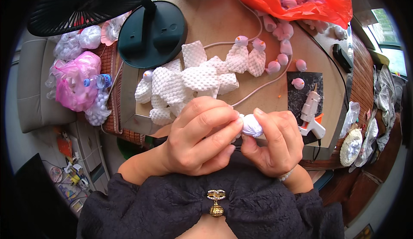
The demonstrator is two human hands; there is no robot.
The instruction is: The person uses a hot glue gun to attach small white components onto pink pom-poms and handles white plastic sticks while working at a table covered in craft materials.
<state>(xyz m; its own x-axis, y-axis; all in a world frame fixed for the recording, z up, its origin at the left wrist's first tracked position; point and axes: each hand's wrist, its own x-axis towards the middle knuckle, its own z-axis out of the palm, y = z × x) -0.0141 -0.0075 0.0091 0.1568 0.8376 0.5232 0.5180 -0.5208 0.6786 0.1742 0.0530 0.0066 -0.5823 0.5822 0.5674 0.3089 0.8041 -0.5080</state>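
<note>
Between my two hands, close to the table's front edge, is a small white fabric-covered ball (252, 125). My right hand (274, 142) pinches it between thumb and index finger. My left hand (203, 135) grips a white piece against the ball's left side; most of that piece is hidden by my fingers. Beyond my left hand lies a pile of white bobble-textured fabric pieces (200, 77). Two of the textured bodies (237, 58) at its right bear round heads with orange noses, and another small head (147, 75) shows at the left.
A hot glue gun (311, 110) lies on a dark mat (293, 103) at right. Loose pinkish heads (301, 65) lie beyond it, below a red plastic bag (335, 0) full of more. A black fan's base (151, 35) stands back left. A pale cord (263, 87) crosses the table (213, 19).
</note>
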